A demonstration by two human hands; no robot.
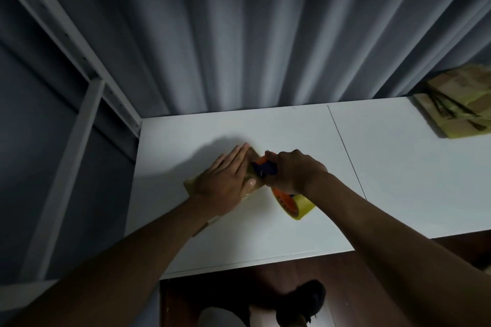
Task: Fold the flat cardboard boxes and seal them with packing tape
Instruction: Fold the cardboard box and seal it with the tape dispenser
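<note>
A small brown cardboard box (191,184) lies on the white table (279,225), mostly hidden under my hands. My left hand (225,180) presses flat on its top with straight fingers. My right hand (292,171) grips the handle of an orange and blue tape dispenser (263,166), whose front end meets the box beside my left thumb. The dispenser's roll of yellowish tape (299,206) sticks out below my right wrist, just above the tabletop.
A stack of flat cardboard boxes (459,109) lies at the table's far right corner. A grey curtain (265,34) hangs behind the table and a metal shelf frame (87,103) stands to the left. A shoe (305,300) is on the floor below the table's front edge.
</note>
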